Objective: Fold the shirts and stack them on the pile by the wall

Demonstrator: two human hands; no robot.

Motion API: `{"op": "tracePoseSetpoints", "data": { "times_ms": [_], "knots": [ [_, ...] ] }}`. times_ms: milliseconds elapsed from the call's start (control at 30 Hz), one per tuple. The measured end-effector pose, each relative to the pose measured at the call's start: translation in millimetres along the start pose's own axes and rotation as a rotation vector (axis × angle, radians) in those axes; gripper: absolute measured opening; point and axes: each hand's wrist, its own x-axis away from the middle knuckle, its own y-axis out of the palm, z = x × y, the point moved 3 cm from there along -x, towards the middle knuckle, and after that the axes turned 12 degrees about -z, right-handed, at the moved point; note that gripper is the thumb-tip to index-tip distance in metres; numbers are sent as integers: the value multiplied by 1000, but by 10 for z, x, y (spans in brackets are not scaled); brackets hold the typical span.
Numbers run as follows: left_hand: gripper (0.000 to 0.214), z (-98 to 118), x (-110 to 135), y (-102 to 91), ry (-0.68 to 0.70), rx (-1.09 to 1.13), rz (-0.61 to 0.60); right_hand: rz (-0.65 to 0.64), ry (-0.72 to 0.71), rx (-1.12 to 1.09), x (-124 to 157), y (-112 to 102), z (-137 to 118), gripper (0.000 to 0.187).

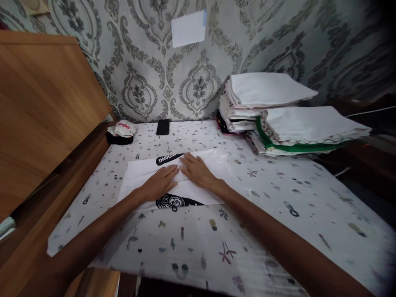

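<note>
A white folded garment with black printed patches lies flat on the patterned cloth that covers the table. White lettering shows on the upper patch, partly hidden by my fingers, and a black and white picture shows on the lower one. My left hand rests flat on the middle of the fabric, fingers stretched out. Just to its right, my right hand also lies flat on the garment, its fingers spread near the lettering. The fingertips of both hands are close together, and neither hand grips anything.
Two stacks of folded cloth stand at the back right, the rear stack and the front stack. A black phone lies near the wall, beside a small cloth pile. A wooden panel borders the left side of the table.
</note>
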Motion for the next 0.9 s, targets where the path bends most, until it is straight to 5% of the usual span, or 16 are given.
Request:
{"op": "tracePoseSetpoints", "data": {
  "times_ms": [200,433,667,900],
  "knots": [
    [69,22,32,23,-5,-26,52,79,17,9,10,87,-66,46],
    [65,115,246,-14,10,38,71,135,-99,144,-168,-137,-290,21],
    [66,68,-42,-30,53,-17,46,254,-53,-59,-330,-103,-249,19],
    [73,-204,-211,-107,-209,50,33,272,-116,-213,-259,4,-167,21]
  ]
}}
